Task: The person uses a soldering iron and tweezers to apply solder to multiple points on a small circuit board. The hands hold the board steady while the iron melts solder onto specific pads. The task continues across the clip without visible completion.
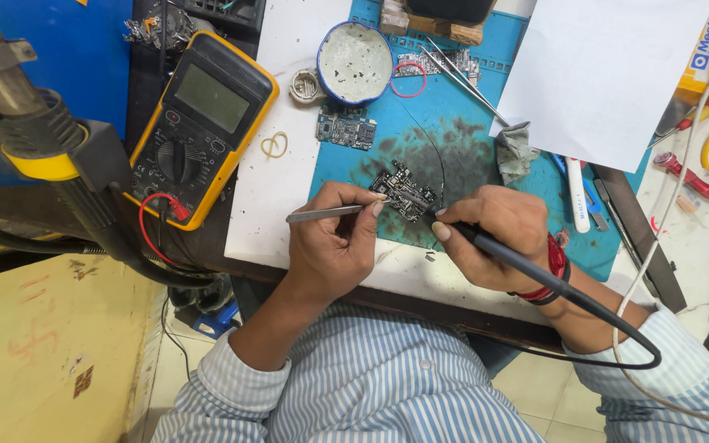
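The left hand [334,246] pinches tweezers [326,213], the right hand [498,234] grips a soldering iron [535,271]; both tips meet on the circuit board [404,190] (small, dark), which lies on the blue mat [453,139] on the table [276,184].

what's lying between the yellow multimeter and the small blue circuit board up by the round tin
In the head view, a tan rubber band lies on the white sheet between the yellow multimeter and the small blue circuit board; nothing else.
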Demonstrator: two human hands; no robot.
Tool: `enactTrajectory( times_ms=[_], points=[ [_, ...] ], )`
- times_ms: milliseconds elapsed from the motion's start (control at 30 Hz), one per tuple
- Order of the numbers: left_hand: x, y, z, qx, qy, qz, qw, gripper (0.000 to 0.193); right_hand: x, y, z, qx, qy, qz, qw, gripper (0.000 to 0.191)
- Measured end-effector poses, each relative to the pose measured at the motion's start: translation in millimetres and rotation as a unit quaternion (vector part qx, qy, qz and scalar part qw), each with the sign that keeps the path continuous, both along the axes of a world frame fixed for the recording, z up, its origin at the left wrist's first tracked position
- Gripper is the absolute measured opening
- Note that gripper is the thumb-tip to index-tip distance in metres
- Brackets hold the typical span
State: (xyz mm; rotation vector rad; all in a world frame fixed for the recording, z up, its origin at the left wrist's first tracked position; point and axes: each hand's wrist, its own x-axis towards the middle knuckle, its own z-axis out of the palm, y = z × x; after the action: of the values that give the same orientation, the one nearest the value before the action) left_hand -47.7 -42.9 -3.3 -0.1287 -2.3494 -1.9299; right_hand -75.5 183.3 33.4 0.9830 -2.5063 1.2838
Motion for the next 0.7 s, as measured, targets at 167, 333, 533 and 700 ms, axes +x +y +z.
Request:
enactTrajectory(
  times_ms=[167,333,533,700],
  points=[
    [5.2,1.0,0.0,0.008,-0.006,-0.001,1.0,0.008,5.0,0.1,-0.1,0.002,0.001,-0.005,1.0,0.017],
    [8.6,2.0,-0.2,0.006,-0.009,0.0,1.0,0.008,7.8,1.5,1.3,-0.001,0.005,0.012,1.0,0.017],
    [10.4,3.5,0.0,0.019,-0.016,-0.004,1.0,0.008,9.4,1.8,2.8,0.001,0.003,0.014,1.0,0.017],
    [12.9,2.2,0.0,0.01,-0.005,-0.006,1.0,0.007,11.8,1.5,3.0,0.006,0.002,0.011,1.0,0.017]
  ],
)
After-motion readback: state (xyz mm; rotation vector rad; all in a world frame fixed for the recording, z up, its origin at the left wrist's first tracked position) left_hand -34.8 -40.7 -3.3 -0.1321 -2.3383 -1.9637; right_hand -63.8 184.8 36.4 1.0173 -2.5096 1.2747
